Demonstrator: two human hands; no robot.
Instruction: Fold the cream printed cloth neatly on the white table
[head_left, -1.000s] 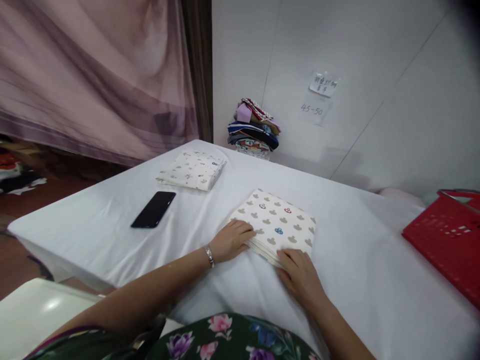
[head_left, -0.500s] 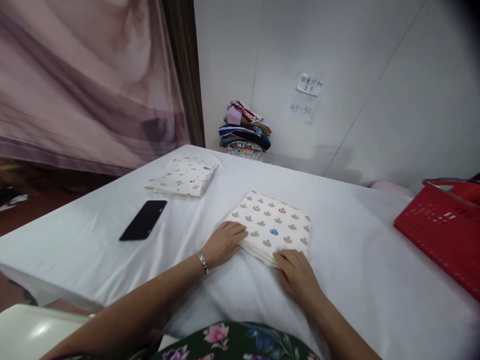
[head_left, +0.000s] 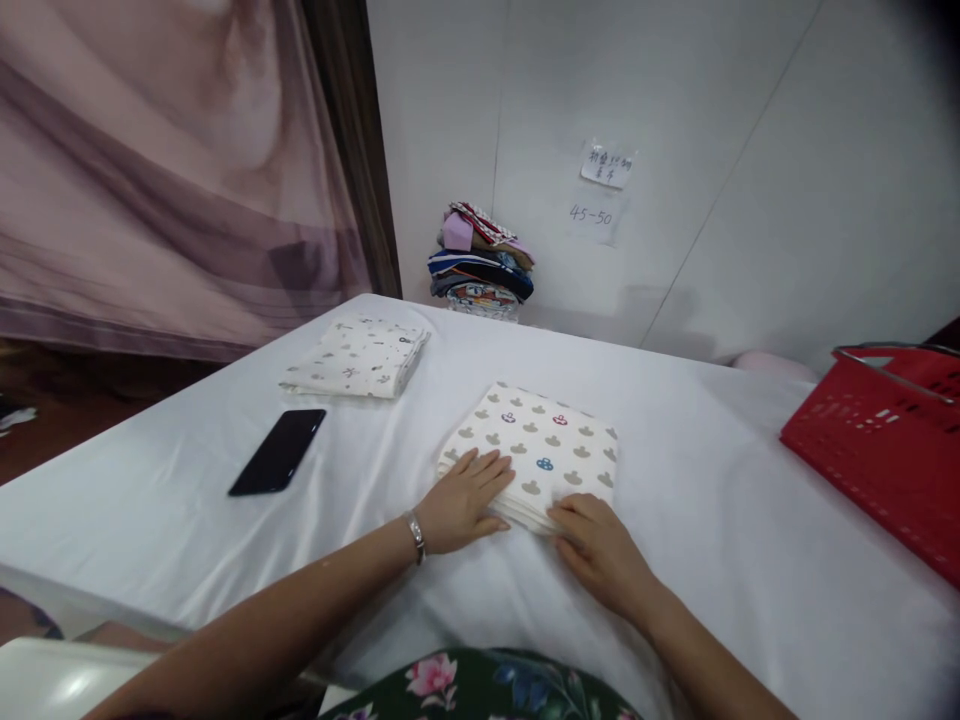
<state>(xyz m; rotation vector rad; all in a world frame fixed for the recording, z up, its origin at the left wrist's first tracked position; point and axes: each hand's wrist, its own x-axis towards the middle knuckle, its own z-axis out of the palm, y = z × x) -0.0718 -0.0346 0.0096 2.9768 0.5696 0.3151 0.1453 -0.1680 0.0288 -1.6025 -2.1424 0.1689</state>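
In front of me a folded white cloth [head_left: 536, 435] with grey, blue and red mushroom prints lies on the white-covered table [head_left: 360, 560]. My left hand [head_left: 465, 500] rests on its near left part, fingers stretched out and slightly spread, thumb off the near edge. At the near right edge my right hand [head_left: 600, 550] has its fingers curled over the cloth, with the thumb tucked below, pinching the folded layers. Another folded white cloth [head_left: 356, 360], with small dark prints, lies farther back on the left.
A black phone [head_left: 277, 452] lies on the table to the left. On the right stands a red plastic basket [head_left: 877, 440]. A stack of folded fabrics [head_left: 484, 260] is against the wall beyond the table. Handwritten paper signs [head_left: 606, 165] hang there, and a pink curtain [head_left: 165, 180] hangs at the left.
My left hand has moved right and farther onto the cloth, its fingers spreading flat. My right hand stays at the near right edge. The view has shifted slightly.
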